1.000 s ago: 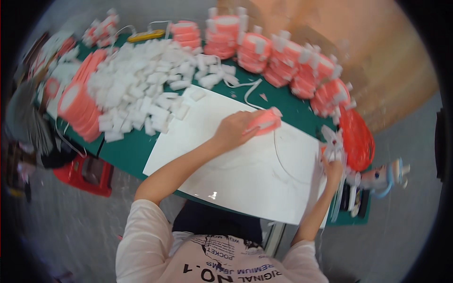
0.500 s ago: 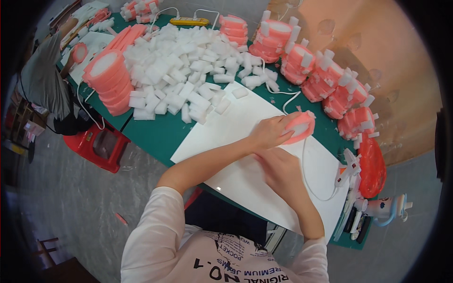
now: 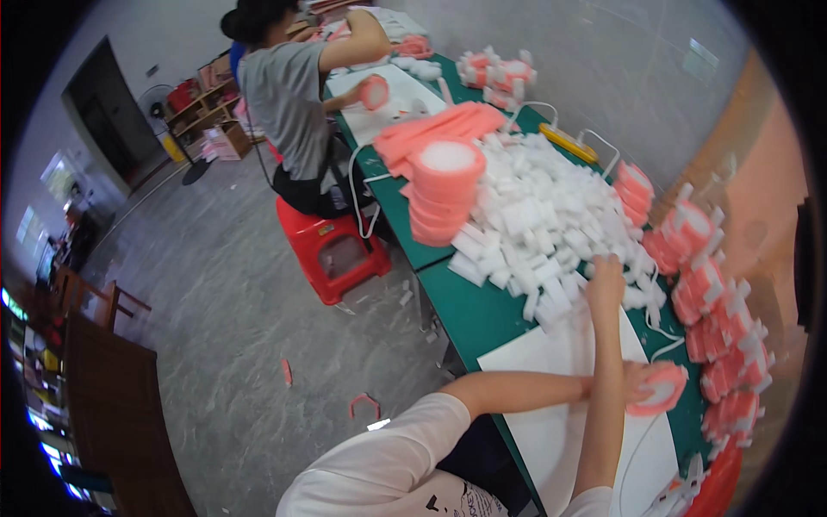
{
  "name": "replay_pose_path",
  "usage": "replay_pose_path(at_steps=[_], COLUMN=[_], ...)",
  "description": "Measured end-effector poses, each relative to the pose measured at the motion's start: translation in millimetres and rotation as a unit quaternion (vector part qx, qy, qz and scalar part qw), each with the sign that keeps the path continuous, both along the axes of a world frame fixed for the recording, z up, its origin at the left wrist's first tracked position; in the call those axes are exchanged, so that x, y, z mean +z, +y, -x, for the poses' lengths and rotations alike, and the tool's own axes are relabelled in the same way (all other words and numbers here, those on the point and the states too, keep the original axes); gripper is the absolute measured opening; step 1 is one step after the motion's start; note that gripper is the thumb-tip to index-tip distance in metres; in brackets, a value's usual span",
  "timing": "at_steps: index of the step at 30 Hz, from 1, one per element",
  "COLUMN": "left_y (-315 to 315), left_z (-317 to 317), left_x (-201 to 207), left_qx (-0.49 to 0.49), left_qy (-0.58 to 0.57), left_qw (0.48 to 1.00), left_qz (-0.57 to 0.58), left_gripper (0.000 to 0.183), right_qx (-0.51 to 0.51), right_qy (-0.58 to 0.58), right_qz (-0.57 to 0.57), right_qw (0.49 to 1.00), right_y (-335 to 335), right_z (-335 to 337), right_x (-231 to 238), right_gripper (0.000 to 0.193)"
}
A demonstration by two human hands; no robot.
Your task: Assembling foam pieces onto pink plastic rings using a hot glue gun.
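Observation:
My left hand [image 3: 638, 383] grips a pink foam piece [image 3: 663, 390] with a white oval centre, low over the right side of the white board [image 3: 538, 366]. Crossing over my left forearm, my right arm stretches away from me to the pile of white foam blocks [image 3: 538, 207]. My right hand [image 3: 606, 280] is at the near right edge of that pile, fingers bent and bunched; whatever may be between them is hidden.
A tall stack of pink foam rings [image 3: 444, 194] stands left of the pile. Several pink pieces with white blocks [image 3: 711, 323] line the right edge. A yellow power strip [image 3: 568, 143] lies behind. A co-worker [image 3: 293, 112] sits at the far left near a red stool [image 3: 327, 254].
The view has swung left and up. My right hand has left the pink foam piece and gone out to the white blocks, while my left hand keeps hold of the piece.

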State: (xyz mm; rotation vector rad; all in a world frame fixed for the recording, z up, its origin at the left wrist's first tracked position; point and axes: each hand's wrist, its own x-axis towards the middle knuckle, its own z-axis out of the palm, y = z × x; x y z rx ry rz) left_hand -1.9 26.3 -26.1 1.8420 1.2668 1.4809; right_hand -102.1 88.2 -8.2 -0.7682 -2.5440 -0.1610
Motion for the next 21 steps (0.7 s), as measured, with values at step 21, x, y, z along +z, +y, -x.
replay_pose_path(at_steps=[21], left_y=[-15.3], left_z=[9.9], left_x=[38.9], left_qx=[-0.030], left_qy=[0.025], left_qw=[0.995], left_qz=[0.095], left_gripper=[0.068], right_qx=[-0.028], right_qy=[0.054], right_qz=[0.126], right_qw=[0.990], right_y=[14.0], right_z=[-2.1], right_x=[2.3], right_gripper=[0.051])
